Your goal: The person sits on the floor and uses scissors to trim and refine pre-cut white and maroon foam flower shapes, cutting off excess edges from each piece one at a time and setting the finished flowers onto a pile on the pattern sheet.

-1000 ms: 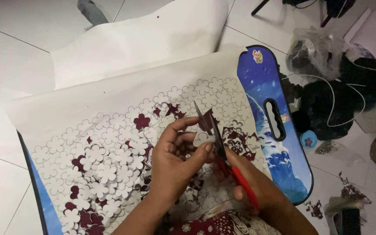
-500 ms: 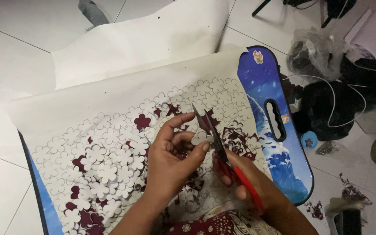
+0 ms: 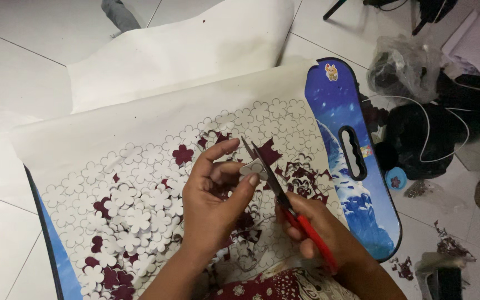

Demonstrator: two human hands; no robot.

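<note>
My left hand (image 3: 215, 194) pinches a small white piece of paper (image 3: 253, 166) between thumb and fingers. My right hand (image 3: 320, 236) grips red-handled scissors (image 3: 273, 180), whose dark blades are parted around that piece. Both hands hover over a large white sheet (image 3: 156, 161) printed with many flower outlines; several flowers are dark red, and dark red cut-out scraps (image 3: 301, 178) lie under the scissors. The sheet rests on a blue lap board (image 3: 356, 205) with a slot handle.
A second white sheet (image 3: 195, 50) lies curled behind on the white tiled floor. To the right are a clear plastic bag (image 3: 406, 66), dark cloth with a white cable (image 3: 434, 139), a small blue cap (image 3: 395, 179) and red scraps (image 3: 404, 266).
The left hand has turned the white piece slightly and the scissors have shifted a little lower and right. The blades stay on the piece.
</note>
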